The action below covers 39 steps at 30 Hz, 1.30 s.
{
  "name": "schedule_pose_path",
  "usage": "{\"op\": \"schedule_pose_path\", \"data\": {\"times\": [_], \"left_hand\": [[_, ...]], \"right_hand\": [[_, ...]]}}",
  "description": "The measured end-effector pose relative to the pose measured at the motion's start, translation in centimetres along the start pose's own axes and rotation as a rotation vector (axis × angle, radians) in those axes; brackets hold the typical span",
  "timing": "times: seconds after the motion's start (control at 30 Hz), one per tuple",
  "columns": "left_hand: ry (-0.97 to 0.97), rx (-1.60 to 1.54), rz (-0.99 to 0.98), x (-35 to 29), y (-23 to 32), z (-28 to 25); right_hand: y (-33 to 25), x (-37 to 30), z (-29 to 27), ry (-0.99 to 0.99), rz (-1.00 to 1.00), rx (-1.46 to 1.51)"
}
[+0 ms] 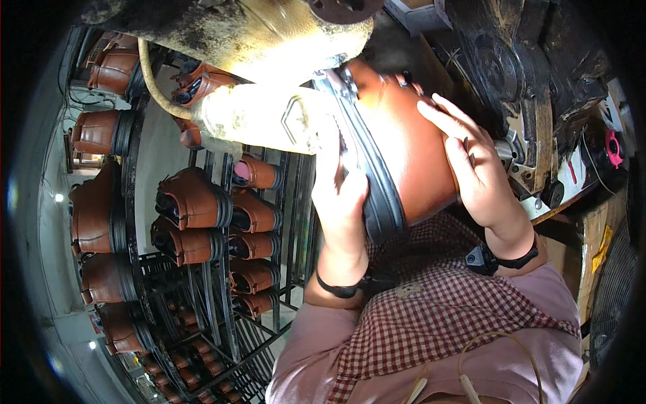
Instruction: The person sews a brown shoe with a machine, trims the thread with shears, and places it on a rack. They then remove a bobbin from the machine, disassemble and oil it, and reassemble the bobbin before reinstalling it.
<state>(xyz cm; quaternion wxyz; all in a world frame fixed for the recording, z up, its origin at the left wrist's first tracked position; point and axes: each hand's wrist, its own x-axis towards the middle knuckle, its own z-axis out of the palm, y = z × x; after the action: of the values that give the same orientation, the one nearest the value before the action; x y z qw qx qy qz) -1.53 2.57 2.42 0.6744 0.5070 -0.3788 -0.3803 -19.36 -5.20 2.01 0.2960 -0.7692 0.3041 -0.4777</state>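
Observation:
A brown leather shoe (410,148) is tipped on its side in front of me, its thick black sole (377,168) toward the left. My left hand (342,195) grips the sole edge with the thumb showing; its other fingers are partly lost behind glare and a machine part. On the opposite side, my right hand (468,155) presses its fingers along the leather upper, holding the shoe between both hands. The top end of the sole meets a worn machine head (269,40) and its brightly lit pale arm (259,120). Glare hides the exact contact spot.
Black metal racks (232,323) on the left carry many brown shoes (192,198). A dark, greasy machine body (494,64) stands at upper right beside a bench with a pink round item (613,148). A hose (151,81) loops near the machine head.

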Motion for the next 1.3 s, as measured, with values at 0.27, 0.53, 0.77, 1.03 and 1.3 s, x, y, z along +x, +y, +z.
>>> {"op": "schedule_pose_path", "data": {"times": [0.27, 0.53, 0.77, 1.03, 1.3], "left_hand": [[-0.111, 0.131, 0.025, 3.9, 1.5, -1.8], [0.096, 0.206, 0.118, 6.0, -0.6, -1.1], [0.083, 0.004, -0.344, 5.2, 3.7, 0.6], [-0.227, -0.213, 0.064, 8.4, -0.7, -0.6], [0.145, -0.31, 0.322, 1.3, -4.4, -6.3]], "right_hand": [[-0.2, -0.3, 0.7, -0.098, 0.051, -0.257], [3.8, -0.8, 2.0, -0.004, 0.035, -0.222], [6.4, -1.2, 2.4, 0.356, -0.041, 0.306], [-0.8, -1.1, 3.2, 0.209, -0.105, 0.407], [-3.6, -0.7, 3.2, 0.06, 0.218, 0.208]]}}
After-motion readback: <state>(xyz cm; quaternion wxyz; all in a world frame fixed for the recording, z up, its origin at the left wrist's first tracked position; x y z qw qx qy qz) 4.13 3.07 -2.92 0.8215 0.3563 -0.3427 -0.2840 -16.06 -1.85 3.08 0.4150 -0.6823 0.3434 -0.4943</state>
